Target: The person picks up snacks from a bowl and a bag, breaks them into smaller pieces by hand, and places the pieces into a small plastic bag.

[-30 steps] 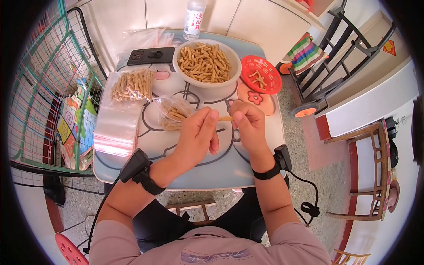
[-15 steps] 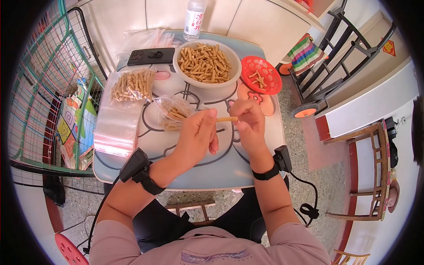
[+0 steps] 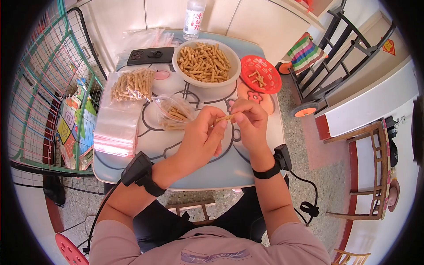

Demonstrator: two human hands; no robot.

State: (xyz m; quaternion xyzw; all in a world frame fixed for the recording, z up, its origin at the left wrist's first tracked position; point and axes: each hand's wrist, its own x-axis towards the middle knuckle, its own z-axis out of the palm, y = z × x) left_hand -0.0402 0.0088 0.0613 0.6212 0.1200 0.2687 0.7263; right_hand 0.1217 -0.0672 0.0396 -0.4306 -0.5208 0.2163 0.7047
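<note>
Over the middle of the table, a thin tan stick-shaped snack [image 3: 225, 118] is pinched between my two hands. My left hand [image 3: 202, 136] closes thumb and forefinger on its left part, while my right hand [image 3: 251, 126] grips the right end with its fingertips. Much of the stick is hidden by the fingers. Just left of my left hand lies a clear plastic bag [image 3: 187, 106] with some sticks inside. A white bowl [image 3: 237, 66] heaped with the same sticks stands beyond my hands. The red basket [image 3: 277, 81] at the right holds several sticks.
A fuller bag of sticks [image 3: 132, 85] lies at the left above a stack of flat clear bags [image 3: 115, 128]. Behind are a black phone [image 3: 151, 56], more plastic bags [image 3: 148, 39] and a water bottle [image 3: 193, 22]. A green wire rack [image 3: 44, 97] borders the table's left.
My left hand has moved right and slightly up, so its fingertips are now close to those of my right hand. Less of the stick shows between them.
</note>
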